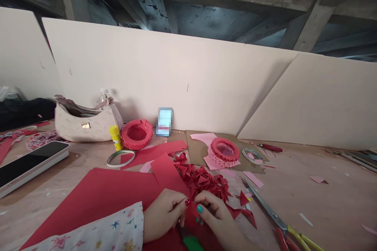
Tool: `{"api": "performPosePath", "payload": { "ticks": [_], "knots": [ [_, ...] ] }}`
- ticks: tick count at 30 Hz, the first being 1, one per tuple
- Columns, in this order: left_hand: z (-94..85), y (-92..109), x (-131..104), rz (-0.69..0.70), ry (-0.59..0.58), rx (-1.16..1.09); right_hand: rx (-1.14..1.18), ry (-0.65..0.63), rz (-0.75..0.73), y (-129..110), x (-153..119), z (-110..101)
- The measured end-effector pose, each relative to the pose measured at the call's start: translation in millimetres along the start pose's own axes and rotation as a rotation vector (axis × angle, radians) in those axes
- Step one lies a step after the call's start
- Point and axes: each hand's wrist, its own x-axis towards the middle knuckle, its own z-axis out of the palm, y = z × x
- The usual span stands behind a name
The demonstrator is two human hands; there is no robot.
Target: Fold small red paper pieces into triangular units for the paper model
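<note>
**Inspector:** State the condition of each hand.

**Technician:** The left hand (165, 213) is closed to a pinch, thumb against finger. The right hand (216, 215) is closed likewise, just beside it. Both appear to grip one small red piece (193, 213); blur and the red background obscure its outline.

**Inspector:** Locate that piece.

**Technician:** Between the fingertips, in front of the pile (203, 178).

**Inspector:** What is complete?

**Technician:** The pile contains many small folded red units, judged finished. Beyond it, on brown card (196, 149), lies a pink ring (226, 159) with a red upper rim. A red ring (137, 144) rests near the glue stick (116, 138). Both rings appear built up in layers.

**Inspector:** What remains?

**Technician:** The piece in hand, judged partly worked. The units in the pile lie loose, joined to neither ring. A large red sheet (97, 192) lies flat at the left, judged to be stock. The scissors (273, 217) lie at the right, held by neither hand. The number of units outstanding cannot be determined.
</note>
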Motion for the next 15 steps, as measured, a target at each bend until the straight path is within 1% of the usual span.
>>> {"api": "performPosePath", "payload": {
  "ticks": [6,11,15],
  "knots": [
    [-1.5,-1.2,-2.2,0.065,-0.002,0.029,0.012,-0.025,-0.021,-1.5,-0.9,2.8],
    [-2.5,1.1,-2.3,0.056,-0.024,0.009,-0.002,-0.020,-0.015,1.0,-2.1,2.8],
    [-3.2,4.1,-3.2,0.057,-0.051,0.003,0.003,-0.044,-0.028,3.1,-2.5,3.1]
  ]
}}
